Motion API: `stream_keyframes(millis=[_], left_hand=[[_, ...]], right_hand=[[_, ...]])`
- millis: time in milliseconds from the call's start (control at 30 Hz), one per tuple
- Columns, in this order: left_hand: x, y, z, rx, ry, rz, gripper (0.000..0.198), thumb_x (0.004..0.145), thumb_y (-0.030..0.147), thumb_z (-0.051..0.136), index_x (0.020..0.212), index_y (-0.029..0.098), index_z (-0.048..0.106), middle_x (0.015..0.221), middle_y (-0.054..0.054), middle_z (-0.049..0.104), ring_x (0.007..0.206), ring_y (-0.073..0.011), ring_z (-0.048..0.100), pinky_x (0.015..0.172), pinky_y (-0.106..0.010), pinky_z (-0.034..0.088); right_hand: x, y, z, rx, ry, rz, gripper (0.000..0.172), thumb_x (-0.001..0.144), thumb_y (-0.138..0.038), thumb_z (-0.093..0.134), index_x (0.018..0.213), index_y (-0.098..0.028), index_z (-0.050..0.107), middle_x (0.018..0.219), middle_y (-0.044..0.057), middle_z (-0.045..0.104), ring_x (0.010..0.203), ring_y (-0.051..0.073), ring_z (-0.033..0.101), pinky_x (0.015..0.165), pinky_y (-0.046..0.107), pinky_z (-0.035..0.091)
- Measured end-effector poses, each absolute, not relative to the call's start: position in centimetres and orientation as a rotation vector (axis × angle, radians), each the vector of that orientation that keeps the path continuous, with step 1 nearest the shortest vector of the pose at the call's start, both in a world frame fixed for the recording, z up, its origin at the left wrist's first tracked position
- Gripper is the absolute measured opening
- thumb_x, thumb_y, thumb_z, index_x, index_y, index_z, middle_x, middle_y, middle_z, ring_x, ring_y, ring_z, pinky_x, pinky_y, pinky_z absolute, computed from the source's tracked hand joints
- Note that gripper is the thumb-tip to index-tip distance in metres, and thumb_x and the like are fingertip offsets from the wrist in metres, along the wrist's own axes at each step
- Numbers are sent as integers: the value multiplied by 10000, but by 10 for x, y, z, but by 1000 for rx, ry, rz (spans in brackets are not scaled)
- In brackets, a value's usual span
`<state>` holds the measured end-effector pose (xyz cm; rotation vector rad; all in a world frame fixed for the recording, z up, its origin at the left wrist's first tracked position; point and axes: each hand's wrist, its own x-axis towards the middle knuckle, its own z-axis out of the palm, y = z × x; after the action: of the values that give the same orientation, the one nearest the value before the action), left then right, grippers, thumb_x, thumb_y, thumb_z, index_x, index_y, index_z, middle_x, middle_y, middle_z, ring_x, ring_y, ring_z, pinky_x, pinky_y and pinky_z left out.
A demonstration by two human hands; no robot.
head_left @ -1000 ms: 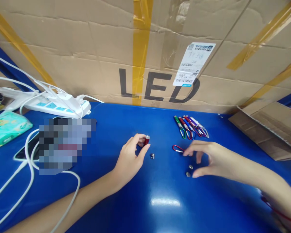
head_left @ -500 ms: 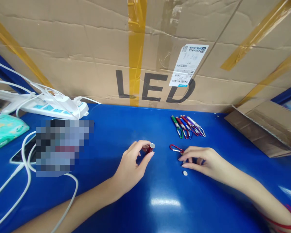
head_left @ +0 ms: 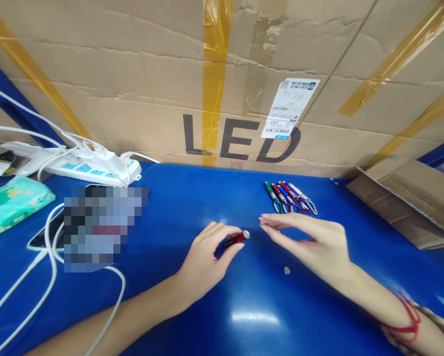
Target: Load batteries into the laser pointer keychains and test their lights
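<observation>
My left hand (head_left: 207, 259) is closed round a small red flashlight body (head_left: 237, 238), its round silvery end tilted up to the right. Across from it, the thumb and fingertips of my right hand (head_left: 314, 242) pinch a tiny silvery piece (head_left: 262, 223), which looks like a button cell. The two hands are apart, with a short gap between the piece and the flashlight end. A loose button cell (head_left: 287, 270) lies on the blue table below my right hand. Beyond that hand several small coloured keychain flashlights (head_left: 284, 195) with carabiner clips lie in a row.
A large cardboard box (head_left: 151, 99) stands along the back of the blue table (head_left: 192, 188). An open carton (head_left: 403, 202) sits at right. On the left are a power strip (head_left: 92, 168), white cables (head_left: 51, 267), a green tissue pack (head_left: 18, 202) and a blurred-out thing (head_left: 103, 227).
My right hand has lifted from the table and moved left with the tiny piece. The flashlight body in my left hand has shifted right and tilted over. The red carabiner is now hidden.
</observation>
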<state>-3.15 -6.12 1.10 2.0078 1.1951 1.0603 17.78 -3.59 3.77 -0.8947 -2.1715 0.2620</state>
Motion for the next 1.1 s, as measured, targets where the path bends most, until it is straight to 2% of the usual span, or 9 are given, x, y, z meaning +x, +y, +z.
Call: stream_keyframes(millis=[67,267,433,567,733,800,900,1000,1100], left_hand=[[-31,-60,11,2028,1188,1055,91,848,182,552,920,207,602,844,9,661,785,-141,576,785,-285,436],[-32,-60,13,2057,1177,1102,90,852,166,549,916,188,608,830,4,662,767,-139,582,768,-271,441],[-34,-61,12,2049,1150,1118,84,859,166,541,893,192,614,817,2,661,765,-137,579,742,-257,444],[-33,-59,12,2028,1152,1112,100,869,169,528,901,203,616,832,8,663,779,-131,570,744,-248,442],[-33,-58,12,2010,1158,1139,110,867,127,524,894,203,598,834,27,658,767,-110,561,723,-216,433],[-34,-59,12,2039,1149,1159,107,869,125,517,894,198,592,826,19,655,761,-114,560,712,-220,432],[-34,-60,11,2081,1151,1168,96,871,138,518,907,191,589,820,8,652,754,-121,561,705,-233,432],[-33,-61,11,2097,1160,1133,95,871,143,517,909,191,589,816,5,655,750,-126,570,710,-248,431],[-31,-61,11,2119,1154,1089,103,878,153,499,889,196,592,802,2,658,740,-135,577,708,-266,428]], right_hand=[[166,-41,48,-944,-1988,443,251,764,-144,674,1004,-215,652,882,14,719,740,126,680,720,222,566],[147,-39,58,-1079,-1658,1333,402,702,-259,734,1077,-191,604,752,16,715,616,125,665,562,198,552],[146,-30,52,-1137,-1649,1491,393,697,-283,736,1052,-178,605,662,-22,639,536,79,592,489,164,501],[148,-29,51,-1136,-1774,1328,293,749,-320,687,997,-181,617,646,-32,544,526,78,539,438,173,484],[154,-32,60,-826,-2161,478,82,812,-219,630,890,-193,627,813,18,568,633,82,551,548,197,489],[156,-33,63,-726,-2351,170,73,822,-237,626,884,-200,641,857,27,578,661,86,556,576,205,474],[156,-36,63,-723,-2486,-157,112,874,-268,558,885,-207,652,875,25,598,614,76,524,519,204,420],[153,-38,61,-697,-2510,-238,173,912,-223,488,847,-179,642,823,23,599,585,73,499,491,204,384],[156,-37,65,-722,-2534,-30,180,915,-243,482,817,-178,619,847,31,588,628,80,524,525,200,406]])
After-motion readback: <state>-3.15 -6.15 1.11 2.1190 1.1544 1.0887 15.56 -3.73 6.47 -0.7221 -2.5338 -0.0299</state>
